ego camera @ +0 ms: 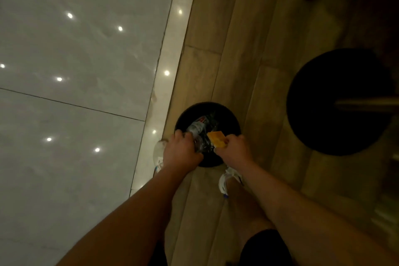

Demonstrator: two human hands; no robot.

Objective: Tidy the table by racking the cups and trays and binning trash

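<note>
Fingers (179, 136) grip a plastic bottle (198, 129) over the bin (228, 114).

Bare forearms, black shorts (265, 248), white sneakers (226, 181).

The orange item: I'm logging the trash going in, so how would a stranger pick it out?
Find the wooden floor, then the small round black bin at the person's feet. Above its opening, the right hand holds the orange item: flat and opaque, unlike the clear plastic bottle in the left hand.

Bottle (197, 130) above bin (231, 119) (round base (336, 101) right).
</note>
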